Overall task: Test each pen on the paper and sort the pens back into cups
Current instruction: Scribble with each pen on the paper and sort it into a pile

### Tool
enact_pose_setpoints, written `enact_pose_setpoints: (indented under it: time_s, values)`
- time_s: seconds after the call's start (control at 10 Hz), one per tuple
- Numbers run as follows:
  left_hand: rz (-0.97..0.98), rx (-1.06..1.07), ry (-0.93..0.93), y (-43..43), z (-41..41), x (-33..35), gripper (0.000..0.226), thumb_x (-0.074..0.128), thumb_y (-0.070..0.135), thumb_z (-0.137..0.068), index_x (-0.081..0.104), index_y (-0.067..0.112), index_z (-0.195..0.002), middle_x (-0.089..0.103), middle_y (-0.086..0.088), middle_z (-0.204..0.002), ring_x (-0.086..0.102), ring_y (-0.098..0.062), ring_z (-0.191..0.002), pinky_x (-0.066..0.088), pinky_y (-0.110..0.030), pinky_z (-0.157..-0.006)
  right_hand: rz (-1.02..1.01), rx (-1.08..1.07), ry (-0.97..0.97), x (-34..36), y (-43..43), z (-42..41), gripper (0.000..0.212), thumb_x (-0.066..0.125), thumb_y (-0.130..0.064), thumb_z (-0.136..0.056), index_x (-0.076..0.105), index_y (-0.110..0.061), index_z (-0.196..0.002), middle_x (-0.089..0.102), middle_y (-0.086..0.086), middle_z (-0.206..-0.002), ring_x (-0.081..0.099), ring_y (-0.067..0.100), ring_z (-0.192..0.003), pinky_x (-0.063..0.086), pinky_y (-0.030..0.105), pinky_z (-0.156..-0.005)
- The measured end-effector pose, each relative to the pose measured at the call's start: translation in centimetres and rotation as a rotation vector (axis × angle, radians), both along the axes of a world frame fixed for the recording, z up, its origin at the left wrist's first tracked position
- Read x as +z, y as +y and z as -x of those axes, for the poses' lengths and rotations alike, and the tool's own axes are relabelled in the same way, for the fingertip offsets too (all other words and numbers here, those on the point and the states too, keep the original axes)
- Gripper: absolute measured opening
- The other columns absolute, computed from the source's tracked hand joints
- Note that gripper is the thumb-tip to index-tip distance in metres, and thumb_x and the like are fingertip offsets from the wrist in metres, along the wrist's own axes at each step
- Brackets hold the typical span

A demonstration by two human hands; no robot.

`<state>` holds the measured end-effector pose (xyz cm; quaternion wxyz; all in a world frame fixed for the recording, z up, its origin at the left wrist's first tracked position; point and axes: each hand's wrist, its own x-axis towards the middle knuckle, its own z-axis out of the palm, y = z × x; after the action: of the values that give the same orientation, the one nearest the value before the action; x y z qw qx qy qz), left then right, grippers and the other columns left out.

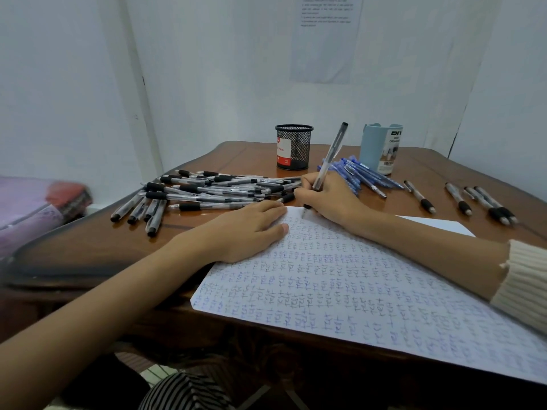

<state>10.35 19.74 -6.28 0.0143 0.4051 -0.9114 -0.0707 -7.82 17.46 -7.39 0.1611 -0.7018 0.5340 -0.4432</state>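
Note:
My right hand (328, 199) grips a clear black-capped pen (330, 156), its tip down on the top edge of the paper (355, 291). The sheet is covered with rows of small handwritten "test" words. My left hand (248, 229) lies flat on the paper's upper left corner. A big pile of black pens (207, 189) lies left of my hands. Behind my right hand sits a heap of blue pens (361, 173). A black mesh cup (293, 147) and a light blue cup (381, 149) stand at the back.
Several black pens (473, 202) lie loose at the right of the brown wooden table (88, 247). White walls close in behind, with a printed sheet (325, 39) stuck up. A pink and red bundle (38, 205) lies off the table's left edge.

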Motion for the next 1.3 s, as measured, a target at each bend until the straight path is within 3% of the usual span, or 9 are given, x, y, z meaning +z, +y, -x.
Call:
enact_pose_setpoints:
  time_s: [0.2,0.3,0.4,0.6,0.8,0.9,1.1,1.2,1.3]
  values:
    - [0.008,-0.005,0.003,0.1,-0.1,0.0,0.056,0.021,0.045,-0.099,0.012,0.024,-0.15,0.007,0.012,-0.157,0.014,-0.007,-0.141,0.016,-0.025,-0.11,-0.086,0.072,-0.173,0.8,1.3,0.0,0.048,0.051,-0.047,-0.09,0.044,-0.016,-0.054,0.038,-0.009,-0.044,0.032,0.003,-0.037,0.03,0.013,-0.041]
    - [0.012,-0.007,0.001,0.2,-0.1,0.0,0.056,0.021,0.045,-0.099,0.011,0.024,-0.15,0.007,0.012,-0.157,0.015,-0.008,-0.141,0.016,-0.025,-0.11,-0.144,0.087,-0.252,1.4,1.8,0.5,0.033,0.053,-0.036,-0.092,0.049,-0.015,-0.066,0.039,-0.003,-0.054,0.032,0.004,-0.038,0.028,0.015,-0.039]
    - [0.005,-0.007,-0.001,0.1,-0.2,0.0,0.056,0.021,0.046,-0.099,0.011,0.026,-0.15,0.007,0.013,-0.157,0.015,-0.008,-0.141,0.016,-0.025,-0.111,-0.117,-0.013,-0.357,1.8,1.4,0.9,0.019,0.062,-0.021,-0.088,0.052,-0.015,-0.102,0.046,-0.003,-0.058,0.04,-0.001,-0.036,0.033,0.01,-0.039]
    - [0.004,-0.009,-0.006,0.2,-0.1,0.2,0.056,0.021,0.045,-0.099,0.011,0.025,-0.15,0.007,0.012,-0.157,0.015,-0.008,-0.141,0.016,-0.026,-0.111,-0.206,0.053,-0.412,1.8,1.1,1.5,0.023,0.044,-0.026,-0.098,0.056,-0.008,-0.091,0.047,-0.005,-0.044,0.036,0.008,-0.037,0.031,0.016,-0.033]
    - [-0.005,-0.002,-0.002,0.1,-0.1,0.1,0.056,0.021,0.046,-0.099,0.01,0.026,-0.15,0.007,0.012,-0.157,0.015,-0.008,-0.141,0.016,-0.026,-0.111,-0.345,0.18,-0.485,2.3,1.3,1.6,0.035,0.023,-0.015,-0.099,0.056,-0.005,-0.105,0.034,-0.004,-0.037,0.028,0.007,-0.027,0.024,0.016,-0.027]
    - [-0.002,0.003,-0.002,0.1,-0.1,0.1,0.056,0.021,0.046,-0.099,0.01,0.026,-0.15,0.007,0.013,-0.157,0.016,-0.008,-0.141,0.016,-0.026,-0.111,-0.343,0.154,-0.394,2.0,1.6,1.3,0.04,0.026,-0.027,-0.103,0.06,-0.007,-0.104,0.032,-0.004,-0.039,0.028,0.007,-0.027,0.023,0.016,-0.028]
    - [-0.005,0.002,0.006,0.0,-0.2,0.0,0.056,0.022,0.047,-0.099,0.011,0.027,-0.15,0.008,0.013,-0.156,0.016,-0.008,-0.141,0.016,-0.026,-0.111,-0.355,0.083,-0.258,2.1,1.6,0.9,0.031,0.041,-0.023,-0.099,0.065,-0.005,-0.089,0.035,-0.004,-0.036,0.027,0.007,-0.025,0.024,0.016,-0.028]
    - [-0.006,-0.001,0.0,0.0,-0.2,0.0,0.056,0.021,0.047,-0.098,0.01,0.027,-0.15,0.007,0.013,-0.157,0.014,-0.006,-0.141,0.013,-0.025,-0.112,-0.272,-0.185,-0.114,3.0,1.4,2.7,0.03,0.053,-0.024,-0.094,0.063,-0.009,-0.07,0.043,-0.003,-0.043,0.033,0.007,-0.034,0.025,0.014,-0.033]
    - [-0.001,-0.004,-0.006,0.1,-0.2,0.1,0.056,0.021,0.047,-0.098,0.01,0.028,-0.15,0.007,0.013,-0.157,0.013,-0.006,-0.141,0.012,-0.025,-0.113,-0.192,-0.46,0.324,3.8,1.1,7.1,0.024,0.046,-0.023,-0.096,0.06,-0.004,-0.091,0.057,0.009,-0.075,0.049,0.019,-0.063,0.032,0.024,-0.048]
